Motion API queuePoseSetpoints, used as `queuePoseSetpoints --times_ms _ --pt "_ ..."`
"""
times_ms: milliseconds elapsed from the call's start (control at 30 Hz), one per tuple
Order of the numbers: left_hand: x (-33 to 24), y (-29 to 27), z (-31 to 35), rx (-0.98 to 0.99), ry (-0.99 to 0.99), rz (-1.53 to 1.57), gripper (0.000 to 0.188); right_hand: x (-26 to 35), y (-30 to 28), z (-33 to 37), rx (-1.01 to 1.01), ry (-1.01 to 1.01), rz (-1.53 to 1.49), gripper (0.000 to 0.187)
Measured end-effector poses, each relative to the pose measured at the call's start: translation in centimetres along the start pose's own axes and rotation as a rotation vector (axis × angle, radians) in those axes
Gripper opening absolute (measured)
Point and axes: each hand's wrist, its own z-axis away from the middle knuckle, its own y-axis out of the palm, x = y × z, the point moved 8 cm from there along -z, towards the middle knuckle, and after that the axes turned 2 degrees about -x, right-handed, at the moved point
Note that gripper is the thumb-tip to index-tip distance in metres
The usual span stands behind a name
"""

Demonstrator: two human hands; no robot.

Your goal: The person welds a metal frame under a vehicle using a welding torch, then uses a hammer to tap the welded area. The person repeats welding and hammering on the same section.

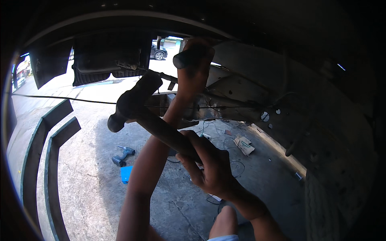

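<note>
My right hand [214, 170] is wrapped round the wooden-looking handle of a ball-peen hammer [163, 134]. The hammer's dark head points up and to the left, in front of my left forearm. Farther up, my left hand [195, 78] reaches into the dark underside of a vehicle body [253, 70]. Its fingers are closed round a short, dark cylindrical piece [185, 60] whose round end faces left. Shadow hides most of those fingers and the rest of the piece. A rusty metal bracket [207, 112] lies behind my left forearm.
A thin dark cable [68, 97] stretches across from the left. Two bent metal strips [50, 168] stand at the left. On the concrete floor [90, 160] lie a cordless drill [123, 156], a blue piece [126, 174], a torn paper bag [244, 145] and loose wires.
</note>
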Motion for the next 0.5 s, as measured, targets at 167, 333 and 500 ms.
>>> queuePoseSetpoints --times_ms 167,333,500 --pt "-0.2 0.1 0.1 -0.003 0.001 -0.065 0.019 0.7 -0.5 -1.6 -0.075 0.035 -0.007 0.056" --pt "0.0 0.0 -0.1 -0.016 -0.024 0.033 0.016 2.1 0.4 -1.4 0.038 0.014 0.058 0.054" --pt "-0.3 0.0 -0.5 -0.039 0.005 0.033 0.017 2.0 0.3 -2.1 -0.049 -0.013 -0.068 0.059"
